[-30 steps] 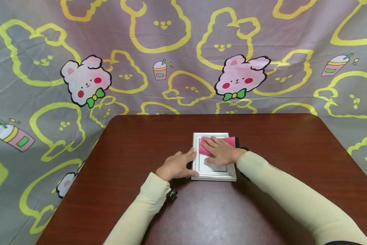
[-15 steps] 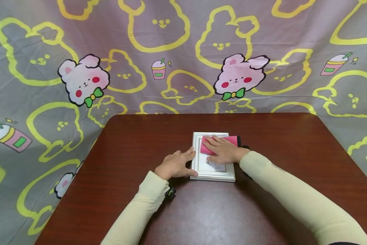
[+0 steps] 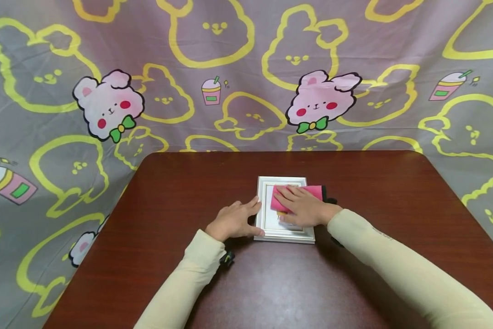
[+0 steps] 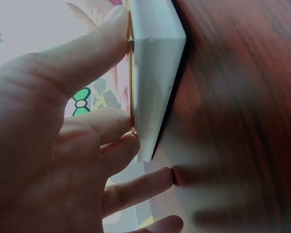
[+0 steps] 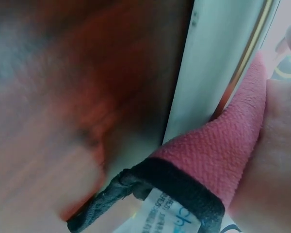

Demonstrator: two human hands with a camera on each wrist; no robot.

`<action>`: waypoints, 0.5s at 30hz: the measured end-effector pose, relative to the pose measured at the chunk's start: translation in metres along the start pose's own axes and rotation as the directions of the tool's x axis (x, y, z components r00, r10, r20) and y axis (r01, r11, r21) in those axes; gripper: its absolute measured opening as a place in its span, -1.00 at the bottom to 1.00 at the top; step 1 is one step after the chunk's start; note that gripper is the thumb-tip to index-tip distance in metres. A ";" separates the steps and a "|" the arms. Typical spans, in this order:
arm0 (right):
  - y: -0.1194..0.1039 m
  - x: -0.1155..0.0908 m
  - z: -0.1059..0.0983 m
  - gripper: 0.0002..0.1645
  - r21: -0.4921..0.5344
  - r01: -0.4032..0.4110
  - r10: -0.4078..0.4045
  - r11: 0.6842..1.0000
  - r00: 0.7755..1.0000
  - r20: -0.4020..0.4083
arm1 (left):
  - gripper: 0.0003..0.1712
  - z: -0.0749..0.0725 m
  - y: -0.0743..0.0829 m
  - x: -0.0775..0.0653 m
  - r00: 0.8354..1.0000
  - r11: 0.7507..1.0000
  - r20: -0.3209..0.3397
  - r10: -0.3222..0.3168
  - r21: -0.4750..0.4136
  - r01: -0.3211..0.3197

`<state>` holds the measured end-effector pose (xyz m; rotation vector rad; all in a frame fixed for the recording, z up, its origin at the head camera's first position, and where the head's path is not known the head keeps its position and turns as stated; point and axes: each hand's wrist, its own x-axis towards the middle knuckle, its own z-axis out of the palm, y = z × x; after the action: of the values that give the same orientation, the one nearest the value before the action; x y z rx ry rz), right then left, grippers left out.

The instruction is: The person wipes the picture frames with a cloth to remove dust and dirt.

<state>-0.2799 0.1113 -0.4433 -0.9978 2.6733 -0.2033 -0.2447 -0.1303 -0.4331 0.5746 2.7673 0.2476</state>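
A white picture frame (image 3: 285,236) lies flat on the table, with a printed sheet inside it. Across its upper right part is a folded pink cloth (image 3: 315,192) with black edging, overhanging the right rim. My right hand (image 3: 305,208) rests flat on this cloth, fingers spread and straight, pressing it against the picture. At the left rim, my left hand (image 3: 232,220) touches the frame with thumb and fingertips spread apart. The left wrist view shows the thumb (image 4: 94,51) and two fingers against the frame's edge, the other fingers lower down. A white tag (image 5: 165,216) hangs from the cloth's edging.
The dark reddish-brown table (image 3: 180,183) has rounded far corners. Behind it and along the left hangs a grey-pink curtain (image 3: 246,45) printed with yellow bear outlines, rabbits and cups. Black wrist straps show at both cuffs.
My right hand has slid slightly right and toward me with the cloth, and a yellow patch of the print now shows below it. My left hand stays at the frame's left rim.
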 end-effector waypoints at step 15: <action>-0.031 -0.040 0.008 -0.09 0.039 0.128 -0.128 0.991 0.992 -0.010 | 0.01 0.000 0.000 -0.002 1.000 1.000 -0.008 0.004 -0.003 -0.004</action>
<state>-0.2295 0.1134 -0.4354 -1.1589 2.6027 -0.2854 -0.2429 -0.1315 -0.4329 0.5799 2.7728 0.2553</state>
